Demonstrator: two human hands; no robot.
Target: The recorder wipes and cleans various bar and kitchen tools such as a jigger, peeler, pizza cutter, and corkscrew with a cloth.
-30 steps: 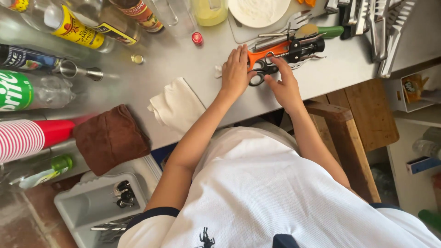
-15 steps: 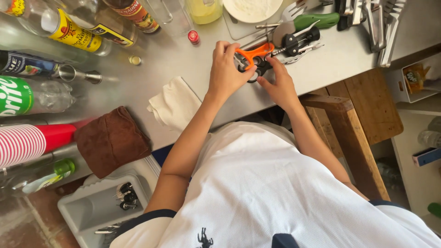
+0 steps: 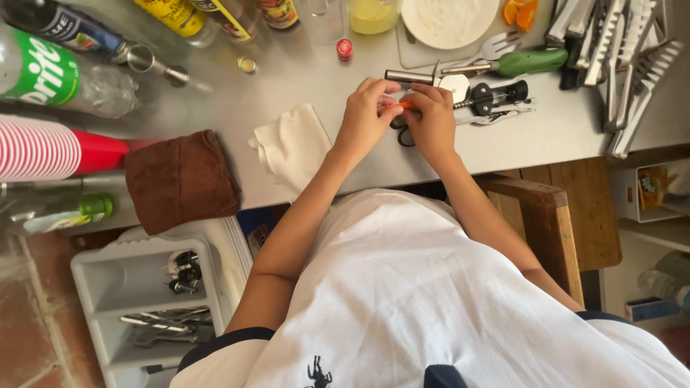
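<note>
Here, a small orange-handled tool [image 3: 405,105] sits pinched between two bare hands near the front edge of a grey metal table [image 3: 302,79], a little right of its middle. The left hand [image 3: 368,115] and the right hand [image 3: 431,122] meet over it, fingers [image 3: 377,88] of both curled and grasping the orange part, so most of the tool is hidden and its kind cannot be told. To work it well, it seems wise to keep the wrists steady over the table and grip close to the joint, since sharp metal pieces lie just beside. Touching or just beyond the hands are a black-handled opener [image 3: 503,93], a pizza wheel [image 3: 454,86] and a green-handled utensil [image 3: 528,62]. Further toward the back edge stand a white plate [image 3: 449,18], orange slices [image 3: 519,12] and a glass of pale yellow liquid [image 3: 374,13]. At the right end lies a heap of metal tongs [image 3: 618,57]. Left of the hands rests a crumpled white napkin [image 3: 291,147], then a folded brown cloth [image 3: 180,179] at the front edge. At the left end lie a green-labelled clear bottle [image 3: 57,75] and a stack of red striped cups [image 3: 50,151]. Below the table are a grey cutlery tray [image 3: 108,287], a brick floor [image 3: 29,316] and a wooden stool [image 3: 553,223].
</note>
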